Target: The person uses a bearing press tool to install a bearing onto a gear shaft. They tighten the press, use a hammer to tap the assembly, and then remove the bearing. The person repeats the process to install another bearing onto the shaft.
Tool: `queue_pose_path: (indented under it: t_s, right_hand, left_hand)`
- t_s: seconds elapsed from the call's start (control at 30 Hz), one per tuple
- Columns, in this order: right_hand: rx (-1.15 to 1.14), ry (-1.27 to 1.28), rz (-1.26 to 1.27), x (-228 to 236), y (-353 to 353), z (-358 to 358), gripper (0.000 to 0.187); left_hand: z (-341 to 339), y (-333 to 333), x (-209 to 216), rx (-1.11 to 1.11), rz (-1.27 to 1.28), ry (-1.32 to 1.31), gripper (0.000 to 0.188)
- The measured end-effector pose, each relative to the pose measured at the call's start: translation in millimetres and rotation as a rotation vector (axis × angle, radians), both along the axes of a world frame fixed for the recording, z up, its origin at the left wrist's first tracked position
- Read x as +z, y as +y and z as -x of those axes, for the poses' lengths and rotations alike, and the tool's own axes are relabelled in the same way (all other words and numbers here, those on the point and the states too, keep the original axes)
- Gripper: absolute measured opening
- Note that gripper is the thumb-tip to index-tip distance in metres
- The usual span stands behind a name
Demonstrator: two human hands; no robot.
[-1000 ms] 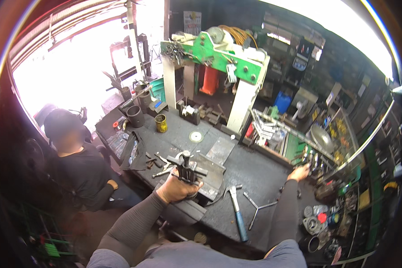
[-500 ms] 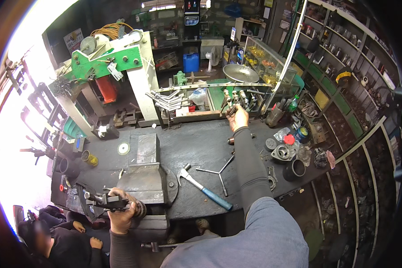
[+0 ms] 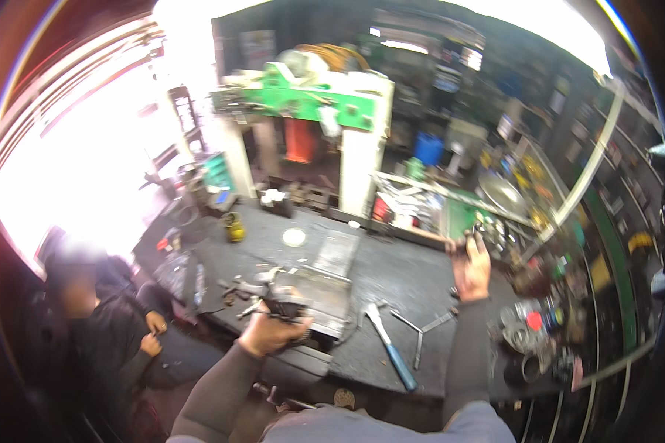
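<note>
My left hand (image 3: 264,334) is closed around a dark metal gear part (image 3: 284,303) with jutting arms, held at the left side of the bench vise (image 3: 325,292). The picture is smeared there, so the part's details are lost. My right hand (image 3: 471,275) reaches over the far right of the bench, beside the tool tray (image 3: 414,229). Its fingers are bent together at several shiny sockets (image 3: 501,238); whatever they hold is too blurred to name. Between my arms lie a claw hammer (image 3: 393,354) with a blue handle and a three-armed wrench (image 3: 420,332).
A green and white press frame (image 3: 366,140) stands behind the dark bench (image 3: 399,273). Metal parts, a red cap (image 3: 534,320) and a dark cylinder (image 3: 523,369) crowd the right end. A yellow cup (image 3: 233,227) stands left. A seated person (image 3: 103,340) is close on my left.
My view has swung left, so the bench appears farther right. My left hand has lifted the gear part and brought it forward beside the vise. My right hand remains near the sockets.
</note>
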State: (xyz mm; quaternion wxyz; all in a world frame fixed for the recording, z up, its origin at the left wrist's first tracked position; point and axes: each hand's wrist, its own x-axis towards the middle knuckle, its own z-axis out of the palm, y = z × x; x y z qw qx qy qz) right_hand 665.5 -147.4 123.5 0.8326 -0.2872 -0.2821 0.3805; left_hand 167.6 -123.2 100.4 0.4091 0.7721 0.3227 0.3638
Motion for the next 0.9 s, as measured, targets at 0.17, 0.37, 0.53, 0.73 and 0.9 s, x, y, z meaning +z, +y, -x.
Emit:
queue_pose_path:
  t_s: [0.17, 0.37, 0.53, 0.73, 0.9]
  right_hand:
    - [0.080, -1.041, 0.122, 131, -26, 153, 0.025]
    - [0.113, -2.003, -0.310, 248, -14, 265, 0.028]
    - [0.370, -2.373, -0.331, 290, 2, 286, 0.028]
    - [0.706, -2.489, -0.242, 301, 30, 296, 0.032]
    - [0.706, -2.428, -0.135, 293, 17, 293, 0.035]
  left_hand:
    - [-12, 6, 24, -0.066, -0.811, 0.258, 0.011]
    - [-14, 9, 32, -0.008, -0.935, 0.248, 0.009]
    - [-31, 8, 37, -0.189, -0.269, -0.123, 0.019]
    - [-24, 3, 61, -0.307, 0.088, -0.310, 0.026]
    - [-26, 1, 59, -0.260, 0.063, -0.335, 0.023]
